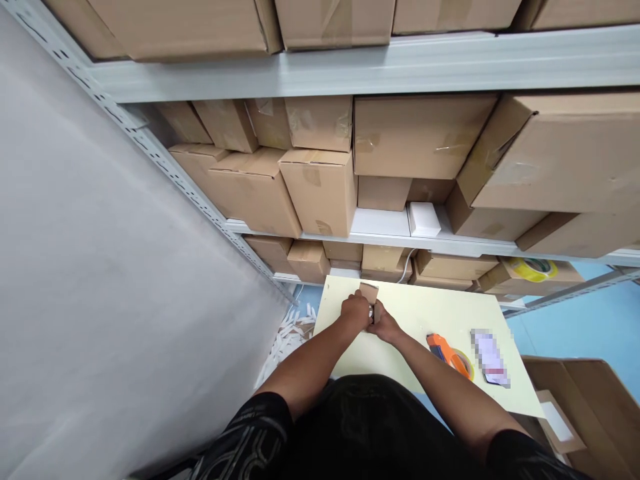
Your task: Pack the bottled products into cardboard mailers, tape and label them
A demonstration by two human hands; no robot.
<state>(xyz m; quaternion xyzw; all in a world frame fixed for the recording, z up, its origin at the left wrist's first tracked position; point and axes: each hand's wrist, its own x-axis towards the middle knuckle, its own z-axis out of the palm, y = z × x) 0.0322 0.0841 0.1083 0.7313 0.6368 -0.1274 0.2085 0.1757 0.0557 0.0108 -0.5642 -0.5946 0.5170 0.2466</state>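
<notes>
Above the far left part of the pale yellow table [430, 307], both hands close around a small brown cardboard box [369, 292], one flap of which stands up at the far side. My left hand [356, 311] grips it from the left, fingers curled. My right hand [386, 325] holds its right side, with the thumb and fingers pressed in. Something small and shiny shows between the hands; I cannot make out what it is. Most of the box is hidden by the hands.
An orange tape dispenser [449, 355] and a phone [490, 357] lie on the table's right side. A large open carton [595, 407] stands at the right. Shelves full of boxes rise ahead, with a yellow tape roll [536, 269]. White strips [287, 340] litter the floor by the left wall.
</notes>
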